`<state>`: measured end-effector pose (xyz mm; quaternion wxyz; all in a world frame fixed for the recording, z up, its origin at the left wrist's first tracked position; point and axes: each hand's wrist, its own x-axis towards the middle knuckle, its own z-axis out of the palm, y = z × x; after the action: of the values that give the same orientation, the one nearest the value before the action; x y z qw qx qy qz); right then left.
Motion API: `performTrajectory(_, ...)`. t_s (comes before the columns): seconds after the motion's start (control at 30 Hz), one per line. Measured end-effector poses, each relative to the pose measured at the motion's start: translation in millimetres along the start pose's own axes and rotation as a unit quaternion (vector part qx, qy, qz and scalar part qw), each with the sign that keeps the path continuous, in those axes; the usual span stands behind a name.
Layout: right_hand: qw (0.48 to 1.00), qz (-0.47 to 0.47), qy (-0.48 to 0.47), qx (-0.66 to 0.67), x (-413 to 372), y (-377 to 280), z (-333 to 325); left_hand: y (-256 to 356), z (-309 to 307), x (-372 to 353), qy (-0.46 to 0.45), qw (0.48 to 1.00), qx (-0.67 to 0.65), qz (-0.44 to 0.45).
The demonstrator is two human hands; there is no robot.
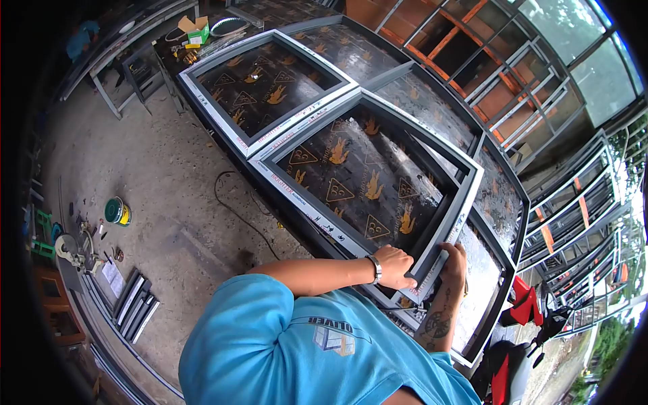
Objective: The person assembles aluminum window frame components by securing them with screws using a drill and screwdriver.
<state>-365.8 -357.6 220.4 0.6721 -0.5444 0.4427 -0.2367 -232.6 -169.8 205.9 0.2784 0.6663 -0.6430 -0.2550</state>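
Observation:
A grey window frame [307,214] with white printed protective film lies on the workbench, its near corner in front of my body. My left hand [393,266], with a metal-band watch at the wrist, is closed over that corner with its fingers curled. My right hand [453,263] is wrapped round the side bar of the same frame, just right of the left hand. Its fingertips are partly hidden. A second grey frame [219,128] lies against the far end of this one. Beneath them is a dark board [337,152] with orange bird prints.
A larger dark frame [516,202] surrounds the bench's right side. At the far end lies a green-and-white box [196,30]. On the floor are a bucket [117,211], a black cable [233,212] and cut metal profiles [137,307]. A red motorcycle [523,304] stands at right.

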Motion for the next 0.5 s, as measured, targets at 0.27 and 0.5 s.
performTrajectory(0.27, 0.984, -0.129, -0.104, 0.060, -17, -141, 42, 46, -130, -28, 0.184, 0.978, -0.034, 0.094)
performTrajectory(0.5, 0.902, -0.158, -0.395, 0.079, -12, -277, 124, 55, -257, -55, 0.259, 0.955, -0.112, 0.090)
